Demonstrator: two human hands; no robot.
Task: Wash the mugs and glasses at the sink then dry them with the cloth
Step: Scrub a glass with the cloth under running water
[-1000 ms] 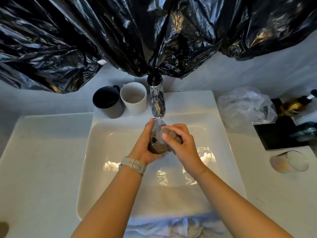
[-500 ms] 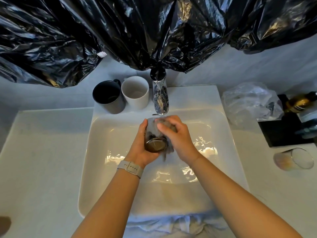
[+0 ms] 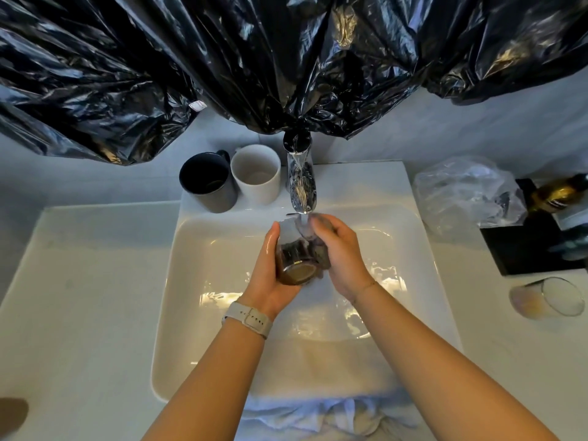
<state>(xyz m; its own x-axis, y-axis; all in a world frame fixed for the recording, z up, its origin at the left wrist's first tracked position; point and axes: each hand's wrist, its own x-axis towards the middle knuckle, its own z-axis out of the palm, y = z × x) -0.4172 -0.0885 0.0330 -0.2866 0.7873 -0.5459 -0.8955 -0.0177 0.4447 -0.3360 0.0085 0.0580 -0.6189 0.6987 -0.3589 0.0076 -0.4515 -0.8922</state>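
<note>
I'm mid-wash: left hand (image 3: pixel 270 275) fingers wrapped round the glass (image 3: pixel 297 261), held tilted under the tap (image 3: pixel 300 189) stream, centre of the sink (image 3: pixel 423 249). Right hand (image 3: pixel 342 253) fingers curled on its far side w/ a grey scrubber (image 3: pixel 323 254), I think. Black mug (image 3: pixel 206 183) & white mug (image 3: pixel 256 173) wait at 11 o'clock, 2nd glass (image 3: pixel 549 297) on worktop (image 3: pixel 79 297) at 3. Next: rinse, then cloth (image 3: pixel 318 418) at 6.

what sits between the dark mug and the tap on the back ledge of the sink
In the head view, a white mug stands between the dark mug and the tap, close beside the dark mug, on the sink ledge.
</note>
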